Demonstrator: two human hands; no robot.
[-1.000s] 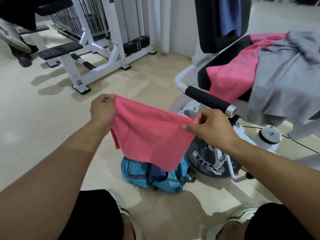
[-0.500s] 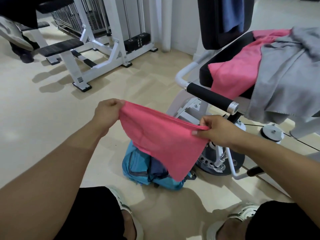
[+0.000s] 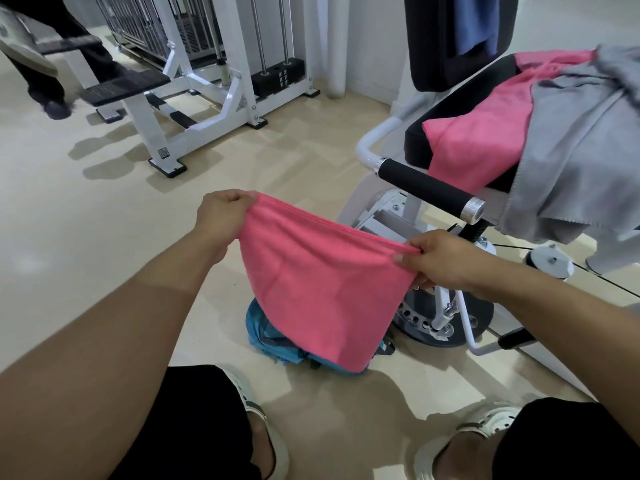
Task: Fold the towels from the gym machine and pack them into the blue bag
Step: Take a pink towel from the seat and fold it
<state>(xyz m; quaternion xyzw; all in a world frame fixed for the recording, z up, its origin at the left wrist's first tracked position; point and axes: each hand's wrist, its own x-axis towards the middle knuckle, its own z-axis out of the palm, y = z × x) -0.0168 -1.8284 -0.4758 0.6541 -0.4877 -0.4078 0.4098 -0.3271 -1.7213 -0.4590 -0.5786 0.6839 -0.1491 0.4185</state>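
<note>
A: Hands? State of each grip?

B: Left hand (image 3: 224, 212) clamped on the upper left corner of a pink towel (image 3: 325, 292), fingers curled over the bunched edge. Right hand (image 3: 441, 259) pinching the upper right corner, thumb on the near side. Towel held up in the air between them, top edge sagging a little, the rest hanging down.

A: Bag?

B: Blue bag (image 3: 266, 336) on the floor (image 3: 86, 220), directly below the hanging towel, which hides most of it. Just left of the machine's round base plate.

A: Other towels?

B: Second pink towel (image 3: 481, 133) lying across the black seat (image 3: 417, 143) of the gym machine, far right. Grey towel (image 3: 581, 150) draped over it and off the seat's near edge. Something blue (image 3: 476, 22) hangs on the backrest; cannot tell what.

A: Anything near the seat?

B: Black padded handle (image 3: 426, 188) with a metal end cap, in front of the seat's near edge.
</note>
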